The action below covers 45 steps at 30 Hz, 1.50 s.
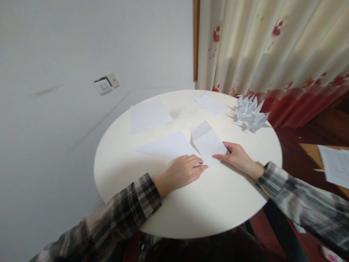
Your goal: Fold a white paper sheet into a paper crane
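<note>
A white sheet of paper (185, 145) lies on the round white table (191, 203), folded so that one flap stands up in the middle. My left hand (182, 171) rests flat on the sheet's near edge, fingers stretched out and together. My right hand (236, 156) presses the right side of the folded flap with its fingertips, fingers extended. Both arms wear plaid sleeves.
Another flat sheet (148, 115) lies at the back left of the table. A small stack of paper pieces (207, 103) sits at the back. Several folded paper cranes (251, 113) stand at the back right. A flowered curtain (272, 51) hangs behind; a wall socket (105, 84) is at left.
</note>
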### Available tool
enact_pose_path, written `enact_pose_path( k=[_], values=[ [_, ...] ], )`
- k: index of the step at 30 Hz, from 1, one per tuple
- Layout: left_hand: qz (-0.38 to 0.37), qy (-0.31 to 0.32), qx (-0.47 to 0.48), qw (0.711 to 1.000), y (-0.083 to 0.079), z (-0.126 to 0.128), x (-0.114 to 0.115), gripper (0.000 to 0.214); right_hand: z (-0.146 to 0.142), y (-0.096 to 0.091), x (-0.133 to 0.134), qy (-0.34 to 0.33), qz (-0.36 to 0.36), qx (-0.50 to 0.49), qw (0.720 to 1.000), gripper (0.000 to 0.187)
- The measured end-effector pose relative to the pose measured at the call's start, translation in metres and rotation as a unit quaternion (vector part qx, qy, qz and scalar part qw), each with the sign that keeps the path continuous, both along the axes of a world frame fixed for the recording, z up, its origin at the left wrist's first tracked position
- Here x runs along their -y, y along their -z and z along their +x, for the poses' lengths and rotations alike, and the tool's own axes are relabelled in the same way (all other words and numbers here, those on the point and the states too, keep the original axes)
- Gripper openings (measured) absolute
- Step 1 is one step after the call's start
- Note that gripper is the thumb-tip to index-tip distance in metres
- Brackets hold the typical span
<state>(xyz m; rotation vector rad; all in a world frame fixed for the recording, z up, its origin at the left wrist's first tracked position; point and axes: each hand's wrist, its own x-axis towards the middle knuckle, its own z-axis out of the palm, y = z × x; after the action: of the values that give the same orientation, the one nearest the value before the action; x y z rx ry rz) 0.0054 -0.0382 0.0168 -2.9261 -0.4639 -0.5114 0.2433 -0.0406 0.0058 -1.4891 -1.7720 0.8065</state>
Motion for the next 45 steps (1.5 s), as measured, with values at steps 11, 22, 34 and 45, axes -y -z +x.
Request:
enact_pose_path(
  k=[11,22,34,45],
  values=[
    [0.0,-0.007,-0.006,1.0,0.0,0.001,0.0,0.02,0.002,0.005,-0.002,-0.012,-0.039,-0.085,0.996,0.034],
    [0.005,-0.006,-0.011,1.0,0.002,0.001,-0.001,0.02,0.003,0.006,-0.003,-0.019,-0.07,-0.144,0.987,0.037],
    [0.01,-0.002,-0.001,1.0,0.0,0.0,0.0,0.02,0.004,0.004,-0.005,0.015,-0.018,-0.059,0.998,0.035],
    [0.026,0.005,-0.024,0.999,0.001,0.0,0.0,0.023,-0.004,-0.02,-0.02,0.042,-0.106,-0.249,0.962,0.033]
  ],
)
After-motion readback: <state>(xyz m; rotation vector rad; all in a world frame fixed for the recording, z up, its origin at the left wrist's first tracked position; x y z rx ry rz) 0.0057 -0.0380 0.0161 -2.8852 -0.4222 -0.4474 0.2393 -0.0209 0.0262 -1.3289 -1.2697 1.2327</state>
